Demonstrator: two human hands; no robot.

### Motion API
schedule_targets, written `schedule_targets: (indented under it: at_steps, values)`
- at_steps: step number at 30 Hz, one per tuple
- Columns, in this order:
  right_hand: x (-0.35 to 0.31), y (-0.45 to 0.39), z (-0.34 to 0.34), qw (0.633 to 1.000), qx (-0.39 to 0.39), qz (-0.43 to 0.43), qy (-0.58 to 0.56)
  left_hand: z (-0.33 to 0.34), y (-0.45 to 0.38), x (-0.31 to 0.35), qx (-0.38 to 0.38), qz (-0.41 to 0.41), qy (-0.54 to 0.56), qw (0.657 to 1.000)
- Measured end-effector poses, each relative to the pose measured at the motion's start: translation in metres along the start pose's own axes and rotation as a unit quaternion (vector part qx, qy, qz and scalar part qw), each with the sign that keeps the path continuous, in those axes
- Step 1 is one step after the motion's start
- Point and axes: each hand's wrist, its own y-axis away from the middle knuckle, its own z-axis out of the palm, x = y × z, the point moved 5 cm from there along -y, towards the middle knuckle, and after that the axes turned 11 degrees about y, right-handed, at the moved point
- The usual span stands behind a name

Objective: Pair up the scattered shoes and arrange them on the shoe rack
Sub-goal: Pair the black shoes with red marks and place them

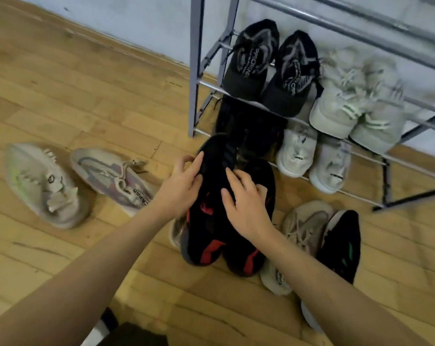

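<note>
Two hands point(211, 193), two black shoes point(226, 236)

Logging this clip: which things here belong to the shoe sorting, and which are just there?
Job: black-and-red pair under left hand and right hand; shoe rack; loose beige shoes; black-green shoe.
Just there: wooden floor; wall.

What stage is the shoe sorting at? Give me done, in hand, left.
Done: black sneakers with printed insoles and pale grey sneakers sit on the metal shoe rack; a white pair and dark shoes lower down. In hand: left hand and right hand on black sneakers with red accents. Left: beige shoes, a black shoe with green and a tan one on the wood floor.
</note>
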Motion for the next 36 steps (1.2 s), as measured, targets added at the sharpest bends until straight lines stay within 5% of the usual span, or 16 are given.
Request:
schedule_targets:
  at_steps: [4,12,20,26,36]
  values:
    - [0.017,-0.007,0.027,0.994,-0.074,0.004,0.075,0.014,-0.014,-0.013,-0.069,-0.099,-0.118,0.986]
    - [0.045,0.038,0.014,0.999,-0.021,0.025,-0.023,0.015,0.036,0.009,-0.009,-0.016,-0.057,0.998]
    - [0.055,0.112,0.035,0.994,-0.083,0.064,0.019,0.057,0.087,0.032,-0.079,0.101,-0.209,0.969]
    - [0.049,0.125,0.065,0.981,-0.147,0.068,0.106,0.075,0.098,0.004,-0.091,0.035,-0.332,0.938]
    - [0.034,0.117,0.073,0.985,-0.049,0.085,0.145,0.063,0.1,-0.004,-0.051,0.041,-0.308,0.949]
